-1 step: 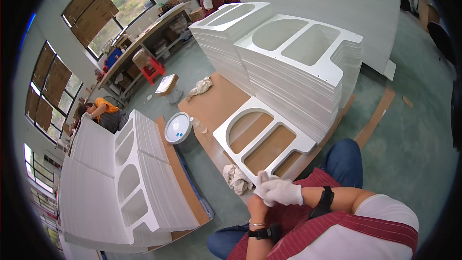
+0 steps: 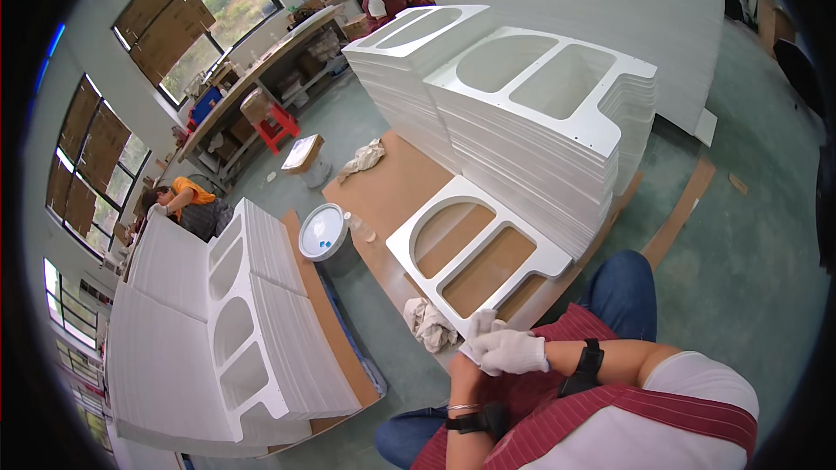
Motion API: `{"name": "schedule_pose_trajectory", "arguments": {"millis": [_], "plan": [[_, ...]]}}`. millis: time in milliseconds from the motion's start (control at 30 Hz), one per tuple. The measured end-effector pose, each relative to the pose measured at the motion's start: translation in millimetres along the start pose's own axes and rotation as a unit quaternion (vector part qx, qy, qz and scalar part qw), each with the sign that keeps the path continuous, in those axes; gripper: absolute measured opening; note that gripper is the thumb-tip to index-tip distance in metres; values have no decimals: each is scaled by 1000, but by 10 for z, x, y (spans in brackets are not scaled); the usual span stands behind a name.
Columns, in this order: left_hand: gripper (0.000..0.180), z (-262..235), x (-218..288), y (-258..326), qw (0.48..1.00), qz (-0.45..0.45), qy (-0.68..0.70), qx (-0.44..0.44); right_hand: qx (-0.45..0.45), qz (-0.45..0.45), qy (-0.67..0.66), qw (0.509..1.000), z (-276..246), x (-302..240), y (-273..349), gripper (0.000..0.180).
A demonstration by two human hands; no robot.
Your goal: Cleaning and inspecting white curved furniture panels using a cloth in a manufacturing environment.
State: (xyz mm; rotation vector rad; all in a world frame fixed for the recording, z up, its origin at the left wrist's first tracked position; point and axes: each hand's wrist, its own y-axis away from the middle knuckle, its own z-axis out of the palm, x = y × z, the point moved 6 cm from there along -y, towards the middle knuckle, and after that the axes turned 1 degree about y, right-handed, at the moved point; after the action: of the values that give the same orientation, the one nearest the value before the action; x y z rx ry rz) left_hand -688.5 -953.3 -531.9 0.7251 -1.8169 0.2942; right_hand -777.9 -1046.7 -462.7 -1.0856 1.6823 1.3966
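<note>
My left hand [image 2: 481, 325] and my right hand [image 2: 514, 352] are together low in the picture, over my lap. Both wear white knit gloves. The right hand lies across the left near its wrist, its fingers closed on the left glove's edge. Beyond it the left fingers extend upward, partly hidden. Just past my hands lies a white flat panel [image 2: 401, 244] with a rounded cutout and a rectangular one, resting on brown cardboard [image 2: 405, 165]. A crumpled cloth [image 2: 428, 325] sits by the panel's near left corner.
Tall stacks of similar white panels [image 2: 522, 148] stand behind, with another stack [image 2: 300, 339] at left. A white round lid or tub [image 2: 322, 231], clear bottle [image 2: 360, 227], second cloth [image 2: 362, 159] and red stool [image 2: 277, 126] are farther off. Two people work beyond the stacks.
My left fingers have shifted very slightly right and down. The right hand stays against the left, and the panel and stacks look unchanged.
</note>
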Motion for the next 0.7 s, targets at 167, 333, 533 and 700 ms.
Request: {"name": "schedule_pose_trajectory", "arguments": {"millis": [167, 333, 533, 700], "plan": [[49, 79, 342, 17, 812, -143, 566, 4, 37, -41, 224, 973, 1, 99, 35, 40], [41, -135, 857, -210, 959, 237, -153, -26, 50, -202, 209, 956, 48, -333, 128, 39], [70, 91, 649, -7, 948, -31, 315, 24, 39, -279, 143, 949, 57, -262, 170, 31], [96, 160, 542, -135, 710, -144, 687, -54, -24, -213, 86, 973, 213, 44, 37, 32]]}}
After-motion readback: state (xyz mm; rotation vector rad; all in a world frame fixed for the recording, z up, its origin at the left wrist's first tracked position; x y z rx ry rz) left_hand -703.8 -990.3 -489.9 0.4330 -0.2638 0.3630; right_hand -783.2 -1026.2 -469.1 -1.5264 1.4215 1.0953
